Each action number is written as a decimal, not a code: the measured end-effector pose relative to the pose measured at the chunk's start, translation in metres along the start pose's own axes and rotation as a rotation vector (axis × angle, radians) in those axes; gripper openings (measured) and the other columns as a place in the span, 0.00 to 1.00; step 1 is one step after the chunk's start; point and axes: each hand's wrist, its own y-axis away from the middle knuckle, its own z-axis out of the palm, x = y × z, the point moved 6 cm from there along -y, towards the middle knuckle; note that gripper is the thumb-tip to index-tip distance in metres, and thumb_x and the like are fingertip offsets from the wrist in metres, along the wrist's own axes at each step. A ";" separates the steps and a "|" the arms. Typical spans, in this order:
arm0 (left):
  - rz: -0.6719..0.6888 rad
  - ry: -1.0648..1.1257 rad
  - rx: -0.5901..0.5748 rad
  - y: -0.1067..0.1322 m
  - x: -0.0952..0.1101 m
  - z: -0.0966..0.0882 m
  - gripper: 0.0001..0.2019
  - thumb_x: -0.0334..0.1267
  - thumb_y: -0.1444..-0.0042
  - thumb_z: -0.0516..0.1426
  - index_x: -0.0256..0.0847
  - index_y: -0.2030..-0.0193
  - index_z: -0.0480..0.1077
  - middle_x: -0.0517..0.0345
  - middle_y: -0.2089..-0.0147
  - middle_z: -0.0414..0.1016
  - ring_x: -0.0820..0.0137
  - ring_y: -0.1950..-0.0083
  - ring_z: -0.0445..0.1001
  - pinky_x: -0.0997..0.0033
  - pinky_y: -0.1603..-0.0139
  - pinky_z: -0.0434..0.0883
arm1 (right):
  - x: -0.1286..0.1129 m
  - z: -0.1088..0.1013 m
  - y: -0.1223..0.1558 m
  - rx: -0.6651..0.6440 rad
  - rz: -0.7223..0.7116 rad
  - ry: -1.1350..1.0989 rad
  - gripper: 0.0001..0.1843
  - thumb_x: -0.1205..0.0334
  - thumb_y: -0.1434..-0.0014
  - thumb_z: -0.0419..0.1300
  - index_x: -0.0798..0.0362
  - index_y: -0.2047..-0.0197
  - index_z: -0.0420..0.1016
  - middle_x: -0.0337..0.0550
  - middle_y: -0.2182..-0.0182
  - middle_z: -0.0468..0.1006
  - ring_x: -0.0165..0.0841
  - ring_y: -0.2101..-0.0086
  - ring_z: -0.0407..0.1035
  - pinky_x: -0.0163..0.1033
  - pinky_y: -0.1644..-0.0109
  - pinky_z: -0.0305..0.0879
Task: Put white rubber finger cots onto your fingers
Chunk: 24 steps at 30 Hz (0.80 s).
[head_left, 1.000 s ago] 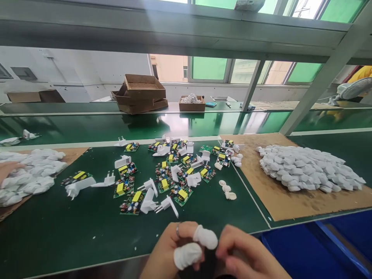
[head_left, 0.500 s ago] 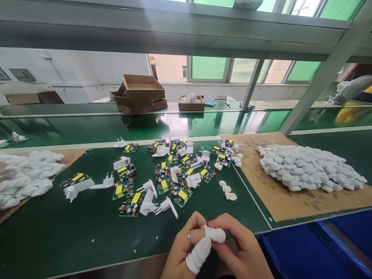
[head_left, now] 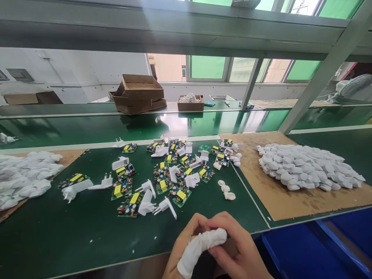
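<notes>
My left hand (head_left: 181, 242) is at the table's front edge, fingers bent, with white fabric finger cots (head_left: 195, 250) over its thumb and a fingertip. The thumb lies along the covered finger; whether anything is between them is hidden. My right hand (head_left: 240, 248) meets it from the right, its thumb and forefinger closed around the end of the cot. Beyond my hands a few loose finger cots (head_left: 225, 188) lie on the green table. Small circuit boards (head_left: 128, 205) with yellow transformers and white plug housings (head_left: 147, 203) are scattered left of them.
A pile of white pieces (head_left: 302, 166) covers much of a cardboard sheet (head_left: 279, 207) at right; another white pile (head_left: 26, 178) is at left. A green conveyor (head_left: 72, 126) runs behind, with cardboard boxes (head_left: 142, 95) beyond. Blue bins (head_left: 308, 248) stand below right.
My left thumb has moved up alongside the covered finger, so the two cots now nearly line up and the ring is mostly hidden. My right fingers have stayed at the cot's end.
</notes>
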 end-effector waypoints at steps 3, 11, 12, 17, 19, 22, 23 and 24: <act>0.098 -0.111 0.047 0.000 0.008 0.000 0.16 0.49 0.55 0.54 0.36 0.76 0.59 0.61 0.75 0.51 0.76 0.74 0.51 0.75 0.72 0.52 | 0.002 0.001 0.000 -0.012 0.030 0.011 0.09 0.67 0.49 0.51 0.53 0.62 0.63 0.40 0.70 0.70 0.26 0.70 0.65 0.27 0.67 0.62; 0.176 -0.125 0.141 -0.001 0.002 -0.007 0.18 0.49 0.52 0.51 0.38 0.78 0.48 0.64 0.78 0.44 0.78 0.77 0.45 0.76 0.77 0.46 | 0.012 0.009 0.005 -0.100 0.159 0.027 0.10 0.66 0.49 0.50 0.53 0.61 0.64 0.40 0.67 0.72 0.26 0.69 0.66 0.27 0.65 0.62; 0.167 -0.104 0.152 -0.002 -0.001 -0.009 0.19 0.50 0.52 0.51 0.38 0.78 0.48 0.64 0.79 0.43 0.78 0.77 0.45 0.76 0.77 0.47 | 0.013 0.011 0.006 -0.118 0.178 0.017 0.10 0.66 0.48 0.50 0.53 0.61 0.64 0.41 0.67 0.72 0.26 0.68 0.66 0.27 0.64 0.62; 0.142 -0.036 0.177 -0.007 -0.008 -0.018 0.20 0.50 0.56 0.53 0.39 0.79 0.47 0.64 0.78 0.43 0.77 0.77 0.44 0.76 0.76 0.49 | 0.016 0.015 0.006 -0.165 0.184 -0.012 0.10 0.67 0.48 0.49 0.54 0.60 0.64 0.42 0.66 0.71 0.27 0.67 0.66 0.28 0.62 0.61; 0.165 -0.047 0.202 -0.008 -0.003 -0.018 0.23 0.56 0.62 0.55 0.39 0.78 0.49 0.64 0.78 0.46 0.76 0.76 0.47 0.76 0.76 0.51 | 0.018 0.016 0.007 -0.161 0.177 -0.019 0.11 0.68 0.48 0.49 0.53 0.60 0.64 0.41 0.66 0.71 0.26 0.66 0.65 0.27 0.62 0.61; 0.198 -0.064 0.235 -0.007 0.005 -0.014 0.24 0.59 0.63 0.54 0.39 0.76 0.51 0.63 0.76 0.51 0.75 0.75 0.53 0.75 0.74 0.53 | 0.021 0.016 0.009 -0.119 0.168 -0.041 0.13 0.69 0.50 0.50 0.53 0.59 0.62 0.39 0.67 0.70 0.25 0.69 0.65 0.26 0.65 0.61; 0.194 -0.062 0.234 -0.007 0.005 -0.013 0.23 0.58 0.61 0.53 0.39 0.76 0.52 0.63 0.77 0.51 0.75 0.75 0.53 0.75 0.74 0.53 | 0.022 0.015 0.010 -0.093 0.163 -0.047 0.14 0.68 0.51 0.51 0.53 0.58 0.61 0.39 0.67 0.70 0.25 0.70 0.65 0.26 0.66 0.62; 0.197 -0.068 0.224 -0.007 0.005 -0.012 0.22 0.57 0.59 0.53 0.39 0.76 0.52 0.63 0.77 0.51 0.75 0.75 0.53 0.75 0.74 0.53 | 0.023 0.013 0.011 -0.058 0.159 -0.049 0.15 0.68 0.50 0.51 0.53 0.56 0.59 0.40 0.68 0.70 0.25 0.70 0.65 0.26 0.66 0.62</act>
